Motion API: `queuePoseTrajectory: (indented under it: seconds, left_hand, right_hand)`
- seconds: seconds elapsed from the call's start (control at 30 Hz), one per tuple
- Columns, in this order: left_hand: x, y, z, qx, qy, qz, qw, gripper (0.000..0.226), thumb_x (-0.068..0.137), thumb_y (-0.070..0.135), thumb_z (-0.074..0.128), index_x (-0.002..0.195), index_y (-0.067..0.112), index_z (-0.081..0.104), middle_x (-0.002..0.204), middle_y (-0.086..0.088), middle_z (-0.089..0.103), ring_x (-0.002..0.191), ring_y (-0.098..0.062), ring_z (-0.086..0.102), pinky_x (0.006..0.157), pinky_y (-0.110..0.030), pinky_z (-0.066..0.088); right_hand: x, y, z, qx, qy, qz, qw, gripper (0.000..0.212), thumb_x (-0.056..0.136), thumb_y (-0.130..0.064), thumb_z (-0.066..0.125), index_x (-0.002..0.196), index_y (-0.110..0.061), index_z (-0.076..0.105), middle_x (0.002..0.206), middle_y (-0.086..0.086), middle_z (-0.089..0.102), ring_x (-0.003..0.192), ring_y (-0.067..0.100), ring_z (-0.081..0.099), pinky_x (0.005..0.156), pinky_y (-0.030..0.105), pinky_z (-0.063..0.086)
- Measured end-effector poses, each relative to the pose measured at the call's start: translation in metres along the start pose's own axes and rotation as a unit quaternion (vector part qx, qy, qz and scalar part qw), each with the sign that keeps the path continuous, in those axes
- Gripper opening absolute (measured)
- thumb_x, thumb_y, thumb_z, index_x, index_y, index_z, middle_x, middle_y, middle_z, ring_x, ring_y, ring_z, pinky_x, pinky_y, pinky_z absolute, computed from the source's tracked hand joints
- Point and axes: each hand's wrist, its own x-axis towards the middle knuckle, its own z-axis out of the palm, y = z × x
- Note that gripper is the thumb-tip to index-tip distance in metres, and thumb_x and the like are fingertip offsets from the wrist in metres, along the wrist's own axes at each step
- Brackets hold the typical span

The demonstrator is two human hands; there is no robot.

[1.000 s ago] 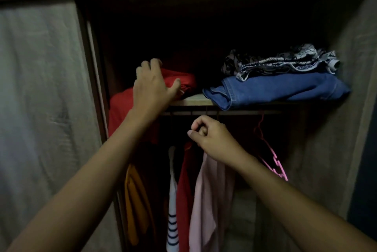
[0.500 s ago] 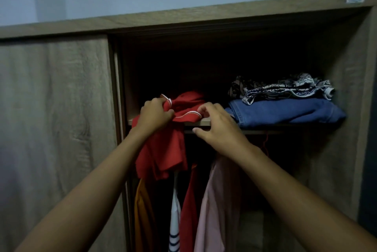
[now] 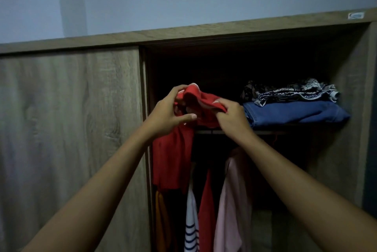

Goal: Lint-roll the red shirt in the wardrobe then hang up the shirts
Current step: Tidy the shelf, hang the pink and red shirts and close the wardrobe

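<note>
While you grip red shirt (image 3: pixel 173 160) with both hands at shelf's (image 3: pixel 285 131) front left edge, most of it drops straight below your left hand (image 3: pixel 169 113), long axis vertical, in front of hanging clothes (image 3: pixel 206 211). Left hand's fingers curl into bunched collar, thumb out. Right hand (image 3: pixel 232 117) pinches white-trimmed edge, just beside folded jeans (image 3: pixel 295 113). Hands about equally near; pull toward you likely frees it. Lint roller not in view. Shelf's dark back, rail and hangers hard to make out.
</note>
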Motion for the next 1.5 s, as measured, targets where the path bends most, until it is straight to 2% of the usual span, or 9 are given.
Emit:
queuePoseTrajectory:
  seconds: [0.17, 0.33, 0.5, 0.63, 0.83, 1.0, 1.23, 1.37, 1.5]
  left_hand:
    - [-0.003, 0.013, -0.005, 0.065, 0.084, 0.004, 0.994, 0.055, 0.084, 0.033, 0.077, 0.134, 0.031, 0.055, 0.105, 0.002, 0.055, 0.088, -0.010, 0.053, 0.082, -0.028, 0.046]
    - [-0.011, 0.031, -0.009, 0.055, 0.121, 0.001, 0.991, 0.008, 0.082, 0.001, 0.057, 0.088, 0.003, 0.063, 0.090, -0.007, 0.055, 0.079, -0.018, 0.052, 0.064, -0.028, 0.038]
    - [-0.023, 0.042, -0.010, -0.077, 0.115, -0.048, 0.989, 0.037, 0.098, 0.018, 0.051, 0.061, 0.016, 0.047, 0.058, 0.003, 0.047, 0.053, -0.011, 0.040, 0.052, -0.031, 0.031]
    - [-0.032, 0.035, -0.009, -0.082, 0.108, -0.102, 0.985, 0.041, 0.098, 0.022, 0.049, 0.058, 0.018, 0.045, 0.057, 0.002, 0.046, 0.054, -0.013, 0.042, 0.056, -0.030, 0.032]
    - [-0.050, 0.017, -0.010, -0.077, 0.044, -0.164, 0.982, 0.024, 0.089, 0.025, 0.050, 0.087, 0.014, 0.071, 0.083, -0.005, 0.068, 0.079, -0.021, 0.062, 0.072, -0.037, 0.049]
    - [-0.065, 0.021, 0.004, -0.150, 0.035, -0.220, 0.963, 0.038, 0.072, 0.045, 0.054, 0.076, 0.015, 0.077, 0.085, -0.012, 0.076, 0.086, -0.030, 0.069, 0.079, -0.042, 0.051]
    - [-0.086, 0.026, 0.032, 0.028, 0.008, -0.127, 0.991, 0.028, 0.088, 0.031, 0.069, 0.070, 0.009, 0.065, 0.067, -0.005, 0.066, 0.060, -0.013, 0.058, 0.053, -0.022, 0.041]
    - [-0.090, 0.029, 0.047, -0.037, 0.067, -0.136, 0.988, 0.023, 0.094, 0.020, 0.059, 0.072, 0.013, 0.062, 0.065, 0.003, 0.058, 0.060, -0.008, 0.052, 0.053, -0.016, 0.036]
    - [-0.081, 0.027, 0.064, -0.098, 0.043, -0.172, 0.979, 0.030, 0.097, 0.029, 0.052, 0.080, 0.012, 0.069, 0.078, -0.003, 0.068, 0.076, -0.018, 0.063, 0.072, -0.036, 0.049]
  right_hand:
    - [-0.001, -0.044, -0.024, 0.037, 0.013, -0.031, 0.999, 0.022, 0.090, -0.012, 0.064, 0.072, -0.025, 0.066, 0.064, -0.011, 0.061, 0.060, 0.001, 0.052, 0.057, 0.022, 0.041]
    - [-0.012, -0.082, -0.048, 0.053, 0.009, -0.065, 0.996, 0.015, 0.087, -0.013, 0.065, 0.075, -0.020, 0.070, 0.067, -0.009, 0.064, 0.066, 0.003, 0.057, 0.062, 0.029, 0.045]
    - [-0.020, -0.081, -0.052, -0.020, 0.007, -0.058, 0.998, 0.015, 0.085, -0.013, 0.065, 0.072, -0.018, 0.070, 0.068, -0.007, 0.067, 0.067, 0.003, 0.057, 0.064, 0.033, 0.048]
    - [-0.031, -0.062, -0.042, -0.054, -0.010, -0.028, 0.998, 0.015, 0.084, -0.010, 0.065, 0.090, -0.011, 0.079, 0.086, 0.001, 0.077, 0.084, 0.015, 0.072, 0.078, 0.039, 0.056]
    - [-0.044, -0.046, -0.042, -0.104, -0.041, 0.001, 0.994, 0.011, 0.082, -0.005, 0.073, 0.086, -0.014, 0.077, 0.083, -0.003, 0.075, 0.080, 0.009, 0.069, 0.073, 0.027, 0.053]
    - [-0.058, -0.035, -0.048, -0.120, -0.068, 0.037, 0.990, 0.015, 0.077, -0.013, 0.080, 0.091, -0.014, 0.073, 0.083, -0.001, 0.075, 0.078, 0.012, 0.070, 0.069, 0.020, 0.051]
    - [-0.076, -0.016, -0.056, -0.129, -0.078, 0.062, 0.987, 0.024, 0.073, -0.004, 0.078, 0.093, -0.015, 0.070, 0.085, 0.001, 0.073, 0.078, 0.012, 0.069, 0.070, 0.022, 0.052]
    - [-0.087, 0.001, -0.065, -0.151, -0.090, 0.093, 0.980, 0.023, 0.072, -0.006, 0.080, 0.089, -0.019, 0.070, 0.074, 0.000, 0.071, 0.062, 0.007, 0.060, 0.061, 0.022, 0.048]
    - [-0.098, 0.027, -0.075, -0.145, -0.079, 0.142, 0.976, 0.018, 0.072, -0.003, 0.079, 0.084, -0.016, 0.075, 0.075, 0.004, 0.075, 0.067, 0.012, 0.068, 0.063, 0.021, 0.052]
